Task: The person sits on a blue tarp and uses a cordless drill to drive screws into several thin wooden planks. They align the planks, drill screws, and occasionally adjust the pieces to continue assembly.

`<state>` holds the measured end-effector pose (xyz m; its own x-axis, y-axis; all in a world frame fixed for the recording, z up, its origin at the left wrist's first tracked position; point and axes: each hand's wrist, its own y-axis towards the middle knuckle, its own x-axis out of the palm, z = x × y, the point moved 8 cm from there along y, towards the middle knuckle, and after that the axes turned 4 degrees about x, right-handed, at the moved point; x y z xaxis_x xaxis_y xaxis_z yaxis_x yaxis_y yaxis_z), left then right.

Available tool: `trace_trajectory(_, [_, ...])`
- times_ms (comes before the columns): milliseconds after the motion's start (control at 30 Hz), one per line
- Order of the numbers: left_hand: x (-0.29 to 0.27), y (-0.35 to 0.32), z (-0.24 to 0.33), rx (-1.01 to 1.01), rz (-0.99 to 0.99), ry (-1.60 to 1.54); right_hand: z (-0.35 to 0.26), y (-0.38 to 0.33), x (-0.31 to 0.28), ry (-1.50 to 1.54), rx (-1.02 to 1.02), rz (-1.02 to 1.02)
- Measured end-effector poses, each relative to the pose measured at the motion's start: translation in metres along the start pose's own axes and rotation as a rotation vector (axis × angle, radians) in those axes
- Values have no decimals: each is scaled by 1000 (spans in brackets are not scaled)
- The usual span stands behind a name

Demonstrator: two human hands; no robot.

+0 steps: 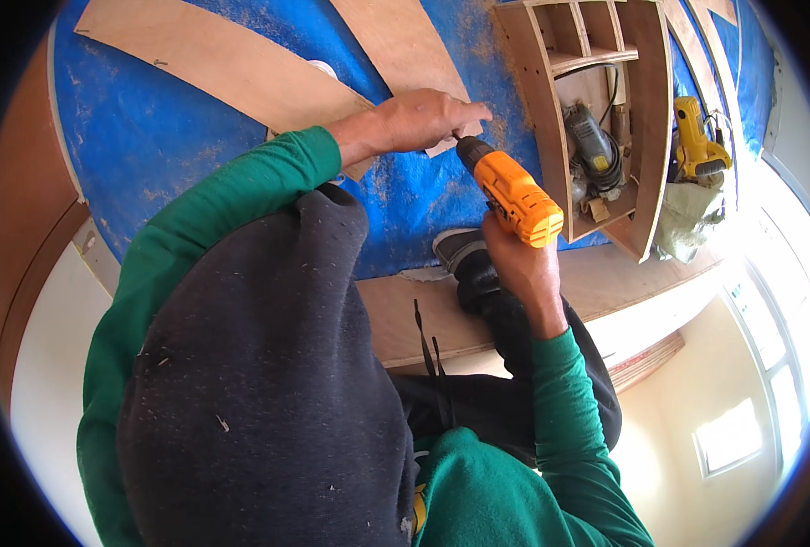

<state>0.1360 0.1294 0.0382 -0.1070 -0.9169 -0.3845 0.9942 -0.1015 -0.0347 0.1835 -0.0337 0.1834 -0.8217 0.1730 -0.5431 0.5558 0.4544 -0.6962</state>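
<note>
My right hand (522, 264) is closed round the handle of an orange cordless drill (519, 196). The drill's dark chuck points up and to the left. Just beyond its tip, my left hand (414, 120) lies over the lower end of a plywood strip (400, 46), its fingers curled and one fingertip reaching right. What those fingers hold, if anything, is hidden beneath the hand. A second, wider plywood strip (214, 68) runs from the upper left to under my left wrist.
A blue sheet (150, 164) dusted with sawdust covers the work surface. To the right, a plywood box with compartments (646, 118) holds a grey power tool (592, 146). Beside it sits a yellow power tool (697, 141) above a pale bag (687, 223). My bent knee fills the lower left.
</note>
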Motion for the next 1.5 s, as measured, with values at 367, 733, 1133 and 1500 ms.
trace_trajectory(367, [-5, -1, 3, 21, 2, -34, 1, 0, 3, 8, 35, 11])
trace_trajectory(733, [-50, 12, -22, 116, -145, 923, -1, 2, 5, -96, 16, -42])
trace_trajectory(1133, [-51, 17, 6, 183, -368, 990, -33, -18, -12, -226, -58, -31])
trace_trajectory(1500, [-43, 11, -21, 175, -276, 911, -34, -8, -2, -243, -14, -10])
